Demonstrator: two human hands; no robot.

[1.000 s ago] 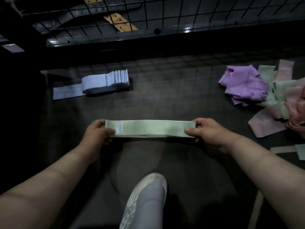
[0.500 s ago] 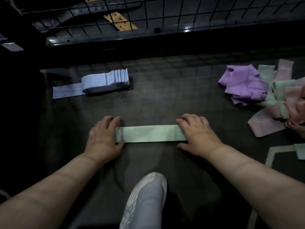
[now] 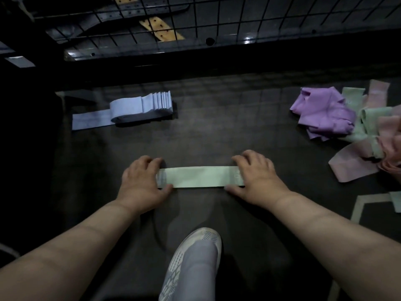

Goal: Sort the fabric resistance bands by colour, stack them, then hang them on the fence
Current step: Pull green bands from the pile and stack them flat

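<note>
A pale green band (image 3: pixel 199 177) lies flat on the dark floor in front of me. My left hand (image 3: pixel 142 181) presses its left end and my right hand (image 3: pixel 259 177) presses its right end; each thumb sits at the band's near edge. A stack of folded light blue bands (image 3: pixel 141 106) lies at the far left, one band end trailing out to the left. At the right is a loose pile: purple bands (image 3: pixel 323 111), green bands (image 3: pixel 373 119) and pink bands (image 3: pixel 351 167). The black wire fence (image 3: pixel 195 16) runs across the top.
My grey and white shoe (image 3: pixel 195 257) points forward at the bottom centre, just behind the green band. Another green band end (image 3: pixel 396 202) shows at the right edge. A pale line (image 3: pixel 360 206) is painted on the floor at the lower right.
The green band was held stretched above the floor between both hands; it was then laid down, and both hands now lie on its ends.
</note>
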